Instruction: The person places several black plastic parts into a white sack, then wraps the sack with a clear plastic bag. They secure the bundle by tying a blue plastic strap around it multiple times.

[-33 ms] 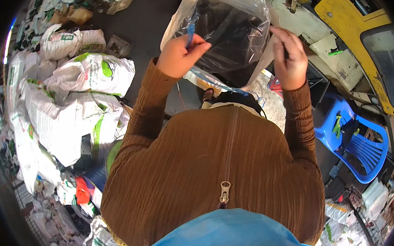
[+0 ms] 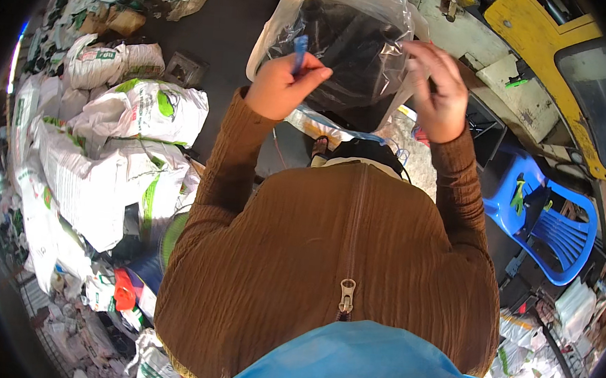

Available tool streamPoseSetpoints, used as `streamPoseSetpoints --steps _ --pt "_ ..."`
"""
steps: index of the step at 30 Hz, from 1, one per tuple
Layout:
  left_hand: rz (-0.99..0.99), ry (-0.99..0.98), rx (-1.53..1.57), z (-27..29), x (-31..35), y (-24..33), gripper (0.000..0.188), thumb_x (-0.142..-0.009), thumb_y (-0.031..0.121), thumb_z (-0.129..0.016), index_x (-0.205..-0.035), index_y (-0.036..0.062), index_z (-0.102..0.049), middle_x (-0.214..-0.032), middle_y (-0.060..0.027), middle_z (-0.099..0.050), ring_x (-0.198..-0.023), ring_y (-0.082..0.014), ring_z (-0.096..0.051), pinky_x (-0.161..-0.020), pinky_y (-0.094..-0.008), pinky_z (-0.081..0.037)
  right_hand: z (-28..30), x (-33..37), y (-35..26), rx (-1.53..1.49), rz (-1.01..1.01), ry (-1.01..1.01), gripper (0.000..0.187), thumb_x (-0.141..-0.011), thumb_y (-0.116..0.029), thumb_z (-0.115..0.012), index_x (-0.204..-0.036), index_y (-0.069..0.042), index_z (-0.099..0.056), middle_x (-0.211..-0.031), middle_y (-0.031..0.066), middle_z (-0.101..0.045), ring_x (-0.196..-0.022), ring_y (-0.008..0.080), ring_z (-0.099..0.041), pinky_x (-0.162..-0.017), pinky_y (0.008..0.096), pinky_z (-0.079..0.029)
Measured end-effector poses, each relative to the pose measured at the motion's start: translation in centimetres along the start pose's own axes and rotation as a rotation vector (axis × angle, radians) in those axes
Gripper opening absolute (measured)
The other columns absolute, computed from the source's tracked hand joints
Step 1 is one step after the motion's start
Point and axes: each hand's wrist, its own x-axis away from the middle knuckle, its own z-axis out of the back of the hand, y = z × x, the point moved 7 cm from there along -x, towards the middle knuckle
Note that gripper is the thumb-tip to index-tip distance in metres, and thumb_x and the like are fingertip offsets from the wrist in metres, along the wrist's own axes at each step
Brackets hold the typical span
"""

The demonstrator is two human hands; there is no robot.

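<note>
A large clear plastic bag (image 2: 275, 29) stands in front of me with its mouth open. Dark material (image 2: 351, 59), of a kind I cannot make out, shows inside it. At the bag's near left side, my left hand (image 2: 282, 86) is closed on a blue strip (image 2: 300, 45), whose upper end sticks up above the fingers. My right hand (image 2: 438, 86) is at the bag's right edge, its fingers bent and apart and nothing visible between them. Whether its fingertips touch the plastic I cannot tell. A thin bluish line runs along the bag's near side.
White printed sacks (image 2: 150, 111) are heaped on the left. A blue plastic chair (image 2: 560, 231) stands at the right, with green-and-black items on its seat. Beyond it is a yellow machine frame (image 2: 525, 25). A red object (image 2: 124, 290) lies at the lower left.
My right hand has moved left, further over the bag's right edge. My left hand has shifted slightly right with the blue strip still in it.
</note>
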Motion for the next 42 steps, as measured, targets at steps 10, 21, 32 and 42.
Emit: streamPoseSetpoints --steps 10,21,32,42 --pt "0.027 -0.386 0.303 -11.5 2.0 5.4 0.022 -0.087 0.020 -0.055 -0.099 0.0021 -0.058 -0.071 0.0003 -0.054 -0.063 -0.0087 -0.049 -0.059 -0.0248 -0.042 -0.4 3.7 0.4 -0.799 -0.372 -0.501 0.010 -0.080 -0.005 -0.064 -0.088 0.001 -0.065 -0.076 0.0061 -0.062 -0.070 0.0123 -0.058 -0.061 0.0228 -0.045" --pt "-0.271 -0.014 -0.059 -13.1 -3.3 5.4 0.012 -0.085 0.011 -0.055 -0.088 0.0019 -0.062 -0.079 -0.0092 -0.054 -0.063 -0.0199 -0.053 -0.058 -0.0280 -0.043 1.5 10.0 15.2 -0.697 -1.136 -0.072 0.032 -0.084 -0.030 -0.059 -0.088 0.002 -0.060 -0.077 0.0080 -0.061 -0.065 0.0143 -0.058 -0.063 0.0257 -0.046" --pt "-0.135 0.215 -0.638 -17.8 -8.9 1.9 0.012 -0.081 0.014 -0.056 -0.079 0.0029 -0.059 -0.075 -0.0143 -0.057 -0.066 -0.0324 -0.058 -0.058 -0.0401 -0.048 -3.1 11.5 23.3 -0.352 -1.101 -0.186 0.021 -0.081 -0.019 -0.062 -0.083 0.002 -0.059 -0.064 0.0081 -0.061 -0.050 0.0128 -0.059 -0.045 0.0250 -0.046" --pt "0.232 -0.028 -0.899 -25.0 -13.4 -2.5 0.016 -0.079 0.014 -0.052 -0.087 0.0016 -0.058 -0.087 -0.0164 -0.058 -0.081 -0.0323 -0.060 -0.073 -0.0405 -0.048 -3.0 10.7 24.0 -0.676 -0.933 -0.410 0.020 -0.084 -0.015 -0.058 -0.086 0.005 -0.056 -0.066 0.0083 -0.061 -0.052 0.0127 -0.060 -0.047 0.0247 -0.047"
